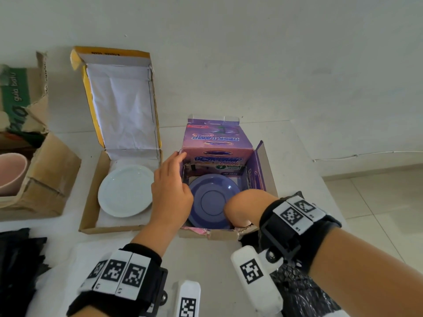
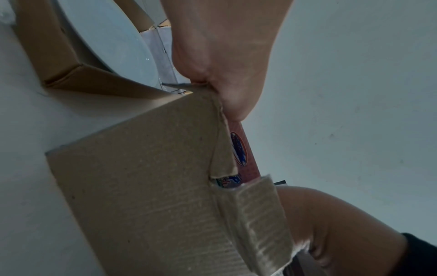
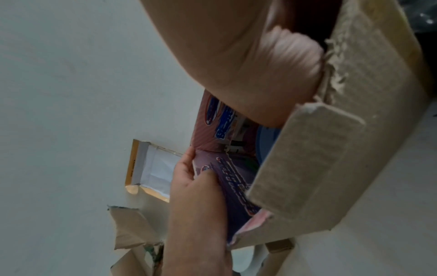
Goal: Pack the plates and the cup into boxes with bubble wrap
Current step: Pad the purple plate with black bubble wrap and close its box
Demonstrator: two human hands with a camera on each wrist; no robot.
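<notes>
1. The purple box (image 1: 256, 177) stands open on the white desk (image 1: 297, 156), its printed flaps raised at the far side.
2. A purple plate (image 1: 211, 197) lies flat on the bottom of this box.
3. The left hand (image 1: 170, 188) grips the box's left wall, thumb inside and fingers (image 3: 187, 164) along the outside edge.
4. The right hand (image 1: 245, 207) reaches down into the box at its near right corner, over the plate's rim; its fingers are hidden, so I cannot tell how far it is open or whether it holds anything.
5. Just left of the purple box, a flat cardboard box (image 1: 91, 202) with its lid up holds a white plate (image 1: 124, 191) on white paper.
6. At the far left, a pink cup (image 1: 11, 172) sits in a torn brown box (image 1: 50, 172).
7. Black bubble wrap (image 1: 304, 291) lies on the desk under the right forearm.
</notes>
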